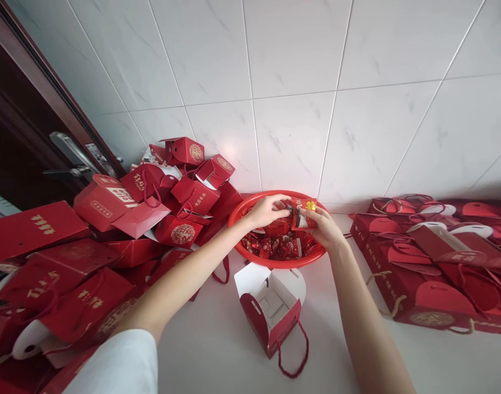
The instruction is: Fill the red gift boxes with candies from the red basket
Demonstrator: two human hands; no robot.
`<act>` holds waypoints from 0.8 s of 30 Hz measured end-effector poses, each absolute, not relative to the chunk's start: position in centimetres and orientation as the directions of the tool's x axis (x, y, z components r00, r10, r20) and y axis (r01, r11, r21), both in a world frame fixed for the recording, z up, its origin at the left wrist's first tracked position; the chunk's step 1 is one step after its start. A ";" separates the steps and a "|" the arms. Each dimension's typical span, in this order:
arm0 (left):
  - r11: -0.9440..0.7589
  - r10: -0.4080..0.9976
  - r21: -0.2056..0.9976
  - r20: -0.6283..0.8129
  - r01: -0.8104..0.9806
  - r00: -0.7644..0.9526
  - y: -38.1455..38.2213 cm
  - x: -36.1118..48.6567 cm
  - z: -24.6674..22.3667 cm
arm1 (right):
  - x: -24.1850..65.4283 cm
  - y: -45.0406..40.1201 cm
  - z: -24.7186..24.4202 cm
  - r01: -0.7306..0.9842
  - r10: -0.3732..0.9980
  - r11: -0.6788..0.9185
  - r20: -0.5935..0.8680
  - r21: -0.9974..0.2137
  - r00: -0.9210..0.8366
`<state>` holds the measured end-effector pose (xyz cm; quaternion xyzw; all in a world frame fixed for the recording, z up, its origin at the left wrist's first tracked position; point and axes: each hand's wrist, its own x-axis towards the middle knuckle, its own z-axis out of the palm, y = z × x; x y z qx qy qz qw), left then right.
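Note:
Over a red plastic basket (275,264) full of small red wrapped sweets (271,247), both my hands work close together. My right hand (322,224) pinches a red packet (302,214) with gold lettering and a dark-and-white picture. Just left of that packet is my left hand (270,210), its fingers bent and drawn together; what lies between the fingertips is hard to make out. In front of the basket stands a red gift box (271,317) with its flaps up, a bare white inside and a red cord handle.
A heap of red gift boxes (182,230) fills the left side, beside a dark door with a metal handle (72,153). On the right, several boxes stand in a large red carton (382,273) with rope handles. A tiled wall (291,137) rises behind the basket.

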<state>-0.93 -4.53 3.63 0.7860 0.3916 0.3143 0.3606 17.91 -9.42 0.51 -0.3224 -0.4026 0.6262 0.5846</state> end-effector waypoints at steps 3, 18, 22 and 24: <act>-0.429 0.847 0.777 0.170 0.460 0.504 -4.6 -1.6 3.7 | 17.9 -9.2 0.5 -0.490 0.997 0.023 0.054 -0.871 -0.048; -0.684 0.670 0.239 -0.167 0.689 0.723 -5.7 -2.7 1.8 | 17.9 -9.0 0.6 -0.542 0.998 0.046 0.018 -0.839 0.057; -0.611 0.697 0.362 -0.177 0.704 0.695 -5.0 -3.5 2.5 | 17.9 -8.9 0.6 -0.549 0.998 0.044 0.019 -0.835 0.052; -0.579 0.704 0.441 -0.154 0.686 0.693 -4.8 -4.0 2.9 | 17.9 -8.9 0.7 -0.554 0.998 0.034 0.002 -0.832 0.057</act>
